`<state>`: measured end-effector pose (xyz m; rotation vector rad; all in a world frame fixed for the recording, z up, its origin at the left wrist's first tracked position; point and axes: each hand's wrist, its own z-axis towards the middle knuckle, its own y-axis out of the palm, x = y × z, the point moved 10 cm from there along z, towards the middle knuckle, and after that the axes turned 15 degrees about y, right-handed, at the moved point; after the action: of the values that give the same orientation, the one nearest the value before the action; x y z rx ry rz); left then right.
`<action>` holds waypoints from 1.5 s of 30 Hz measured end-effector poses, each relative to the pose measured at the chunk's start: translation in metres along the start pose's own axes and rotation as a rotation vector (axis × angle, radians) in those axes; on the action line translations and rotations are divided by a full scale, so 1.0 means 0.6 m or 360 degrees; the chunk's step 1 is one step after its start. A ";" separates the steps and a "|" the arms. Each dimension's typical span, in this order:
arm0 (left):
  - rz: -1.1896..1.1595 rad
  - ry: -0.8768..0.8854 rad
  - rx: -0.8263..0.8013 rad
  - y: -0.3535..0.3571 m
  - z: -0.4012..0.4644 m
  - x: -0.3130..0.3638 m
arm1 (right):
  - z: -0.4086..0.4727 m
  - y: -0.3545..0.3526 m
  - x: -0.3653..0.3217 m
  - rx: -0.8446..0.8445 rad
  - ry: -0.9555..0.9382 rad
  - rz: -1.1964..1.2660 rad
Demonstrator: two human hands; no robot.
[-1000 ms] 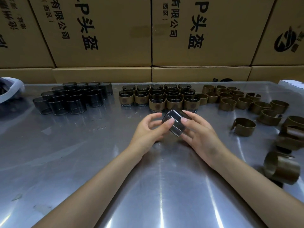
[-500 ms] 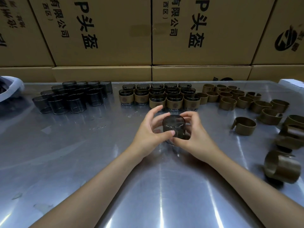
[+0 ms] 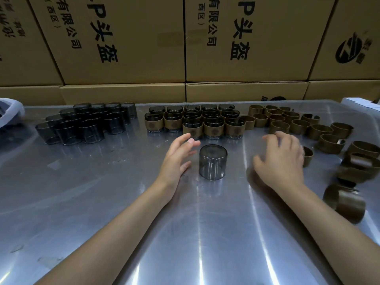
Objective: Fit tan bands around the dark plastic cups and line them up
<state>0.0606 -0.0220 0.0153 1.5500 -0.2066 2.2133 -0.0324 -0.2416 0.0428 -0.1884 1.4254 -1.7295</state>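
Observation:
One dark see-through cup (image 3: 213,162) stands upside down and alone on the steel table (image 3: 102,202), with no band on it. My left hand (image 3: 177,159) hovers just left of it, fingers relaxed, not touching. Off to the cup's right, my right hand (image 3: 281,161) is blurred, fingers spread, empty, and partly covers a tan band (image 3: 307,156). Rows of banded cups (image 3: 213,128) stand behind the lone cup. Bare dark cups (image 3: 86,124) cluster at the back left. Loose tan bands (image 3: 292,122) lie at the back right.
Stacked cardboard boxes (image 3: 123,38) wall off the table's far edge. More curled tan bands (image 3: 345,202) lie near the right edge. A pale plastic object (image 3: 10,112) sits at the far left, a white box corner (image 3: 359,102) at the far right.
Both hands set the dark cup upside down on the table and let go. My right hand has moved right toward the tan bands; my left hand drew slightly back.

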 end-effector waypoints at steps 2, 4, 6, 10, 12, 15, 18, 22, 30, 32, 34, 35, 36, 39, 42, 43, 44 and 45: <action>-0.0013 -0.0002 -0.0011 0.003 0.000 0.000 | 0.006 0.022 0.035 -0.0157 0.0251 -0.0206; -0.0043 -0.0010 -0.0011 0.002 0.000 0.000 | 0.008 0.030 0.045 -0.0223 0.0321 -0.0312; -0.0064 -0.0013 -0.0014 0.002 0.000 0.001 | 0.009 0.021 0.031 -0.0132 0.0227 -0.0319; -0.0077 -0.0019 -0.0014 0.004 -0.001 0.000 | -0.008 0.009 -0.026 -0.0083 -0.0147 -0.0071; -0.0073 -0.0014 -0.0021 0.005 0.000 0.000 | -0.026 0.006 -0.055 -0.0135 -0.0362 0.0091; -0.0060 -0.0006 -0.0039 0.006 0.001 0.000 | -0.055 0.004 -0.095 -0.0166 -0.0653 0.0262; -0.0047 0.0000 -0.0043 0.006 0.002 -0.001 | -0.071 -0.010 -0.117 -0.0055 -0.0824 0.0391; -0.0021 0.0012 -0.0055 0.006 0.003 -0.002 | -0.049 0.027 -0.093 -0.0216 -0.0649 0.0330; 0.0019 0.0019 -0.0086 0.008 0.001 0.000 | -0.022 -0.017 -0.060 0.0048 -0.0361 0.0885; 0.0024 0.0047 -0.0073 0.007 0.000 0.004 | -0.040 -0.051 -0.072 0.0184 -0.0508 0.1033; 0.0057 0.0144 -0.0044 0.007 0.000 0.016 | -0.067 -0.068 -0.096 0.0195 -0.0742 0.1063; 0.0091 0.0235 -0.0025 0.006 0.000 0.027 | -0.081 -0.070 -0.109 0.0173 -0.0836 0.1050; 0.0136 0.0360 -0.0017 0.007 -0.002 0.041 | -0.093 -0.070 -0.120 0.0150 -0.0906 0.1030; 0.0338 0.0734 -0.0115 0.027 -0.017 0.080 | -0.115 -0.065 -0.138 0.0108 -0.0995 0.0964; 0.0530 0.0796 -0.0161 0.038 -0.020 0.079 | -0.121 -0.060 -0.144 0.0017 -0.0994 0.0976; 0.0548 0.0763 -0.0142 0.036 -0.017 0.074 | -0.123 -0.057 -0.146 -0.0027 -0.1001 0.0985; 0.0540 0.0717 -0.0124 0.034 -0.015 0.068 | -0.126 -0.052 -0.147 -0.0087 -0.1013 0.0990; 0.0519 0.0671 -0.0116 0.033 -0.013 0.063 | -0.129 -0.045 -0.149 -0.0165 -0.1018 0.0998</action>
<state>0.0351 -0.0271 0.0495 1.0344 -0.4284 2.6904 -0.0372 -0.1248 0.0750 -0.2836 0.9515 -0.9574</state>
